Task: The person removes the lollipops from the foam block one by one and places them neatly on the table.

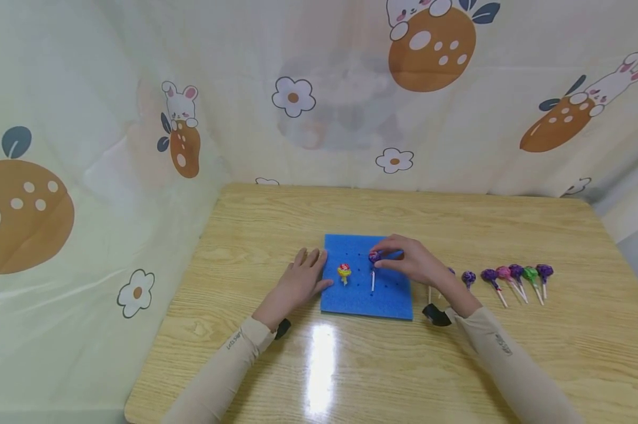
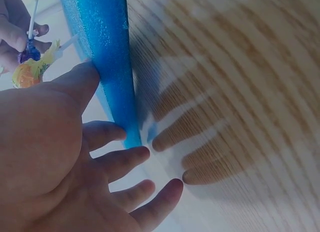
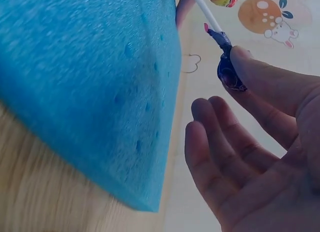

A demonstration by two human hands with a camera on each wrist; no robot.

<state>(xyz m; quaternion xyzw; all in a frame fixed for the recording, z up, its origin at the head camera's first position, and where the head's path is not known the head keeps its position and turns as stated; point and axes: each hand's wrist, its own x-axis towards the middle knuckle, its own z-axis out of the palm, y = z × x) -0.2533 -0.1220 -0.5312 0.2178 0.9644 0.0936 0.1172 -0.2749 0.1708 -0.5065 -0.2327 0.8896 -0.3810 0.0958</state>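
A blue foam board [image 1: 345,305] dotted with small holes lies on the table. One lollipop in a yellow and red wrapper [image 1: 344,271] stands in its left part. Over the board, my right hand [image 1: 409,257] pinches a purple-wrapped lollipop [image 3: 231,74] by its candy head between thumb and forefinger, the white stick [image 1: 373,281] pointing down. The other fingers of that hand are spread loosely in the right wrist view. My left hand [image 1: 302,277] rests at the board's left edge, fingers extended, its thumb [image 2: 82,81] against the foam.
To the right lies a row of several lollipops with purple, pink [image 1: 504,272] and green [image 1: 531,274] wrappers. More purple ones [image 1: 468,277] lie partly behind my right forearm. A printed curtain [image 1: 329,135] hangs behind the wooden table [image 1: 276,218].
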